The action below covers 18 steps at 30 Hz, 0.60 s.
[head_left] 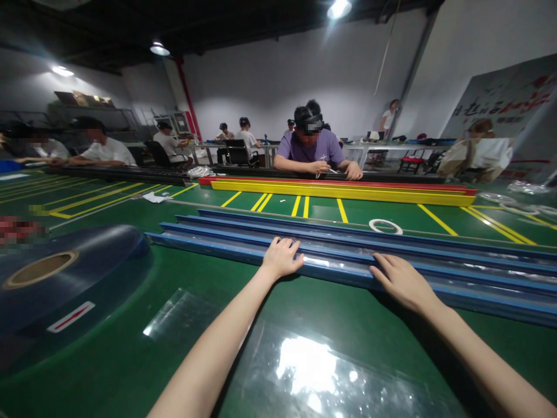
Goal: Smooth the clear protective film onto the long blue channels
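Note:
Several long blue channel profiles lie side by side across the green table. My left hand rests on the nearest profile, fingers laid over its upper edge and thumb pointing right. Farther right along that same profile, my right hand touches it with fingers stretched out and slightly apart. Shiny reflections show in the channel between my hands. A clear plastic sheet lies on the table below my forearms, and a smaller clear piece is left of my left arm.
At left lies a large roll of bluish film with a cardboard core. A white tape ring sits beyond the profiles. Farther back are yellow and red profiles. Opposite me a person in purple works; other people sit behind.

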Each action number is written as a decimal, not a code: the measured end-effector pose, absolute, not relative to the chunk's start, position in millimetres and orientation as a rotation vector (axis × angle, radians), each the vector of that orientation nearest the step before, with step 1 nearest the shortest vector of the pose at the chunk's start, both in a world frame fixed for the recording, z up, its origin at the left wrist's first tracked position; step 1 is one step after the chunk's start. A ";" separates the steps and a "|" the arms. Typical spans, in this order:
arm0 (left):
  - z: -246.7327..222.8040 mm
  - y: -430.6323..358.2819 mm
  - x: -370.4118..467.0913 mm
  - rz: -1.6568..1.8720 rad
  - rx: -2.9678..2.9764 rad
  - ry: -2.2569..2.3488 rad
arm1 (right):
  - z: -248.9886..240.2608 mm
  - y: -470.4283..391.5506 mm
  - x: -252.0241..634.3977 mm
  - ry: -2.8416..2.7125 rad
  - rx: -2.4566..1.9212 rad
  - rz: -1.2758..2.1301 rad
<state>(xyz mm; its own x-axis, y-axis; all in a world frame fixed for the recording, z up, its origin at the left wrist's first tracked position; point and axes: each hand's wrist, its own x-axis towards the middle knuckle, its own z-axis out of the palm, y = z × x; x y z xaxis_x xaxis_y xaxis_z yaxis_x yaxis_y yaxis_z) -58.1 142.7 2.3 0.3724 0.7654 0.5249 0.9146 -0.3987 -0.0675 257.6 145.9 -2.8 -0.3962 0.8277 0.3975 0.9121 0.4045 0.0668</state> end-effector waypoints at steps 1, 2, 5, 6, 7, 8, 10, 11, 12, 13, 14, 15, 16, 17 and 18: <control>2.0 144.0 -58.7 -0.600 -2.294 -1.463 | -1.0 146.2 255.0 -2.360 -1.532 -0.401; 1.8 145.3 -59.3 -0.602 -2.295 -1.458 | 0.5 146.7 252.7 -2.360 -1.546 -0.407; 1.5 149.2 -61.7 -0.600 -2.305 -1.447 | 3.1 148.6 247.5 -2.376 -1.561 -0.417; 1.5 150.8 -62.8 -0.597 -2.309 -1.446 | 3.5 149.4 246.1 -2.379 -1.560 -0.419; 1.4 152.6 -63.9 -0.597 -2.312 -1.447 | 3.7 150.2 244.6 -2.378 -1.559 -0.421; 1.3 154.7 -65.2 -0.602 -2.313 -1.449 | 3.8 151.0 243.1 -2.375 -1.556 -0.422; 1.0 159.3 -67.8 -0.622 -2.308 -1.454 | 4.0 152.7 239.6 -2.367 -1.548 -0.424; 0.9 161.7 -69.1 -0.632 -2.305 -1.458 | 4.1 153.6 237.6 -2.360 -1.546 -0.425; 0.7 164.1 -70.4 -0.639 -2.306 -1.462 | 4.1 154.6 235.6 -2.355 -1.544 -0.428; 0.7 166.3 -71.4 -0.642 -2.309 -1.466 | 3.9 155.6 233.8 -2.352 -1.543 -0.430; 0.7 168.2 -72.3 -0.643 -2.313 -1.472 | 3.4 156.8 232.1 -2.349 -1.544 -0.435; 0.7 169.8 -73.0 -0.644 -2.318 -1.479 | 2.5 157.9 230.8 -2.346 -1.550 -0.443; 1.0 170.8 -73.6 -0.644 -2.323 -1.487 | 1.4 159.1 229.9 -2.345 -1.559 -0.448; 1.3 171.4 -74.0 -0.642 -2.326 -1.499 | 0.0 160.2 229.5 -2.346 -1.570 -0.450; 1.9 171.4 -74.4 -0.636 -2.329 -1.512 | -1.5 161.2 229.6 -2.348 -1.583 -0.448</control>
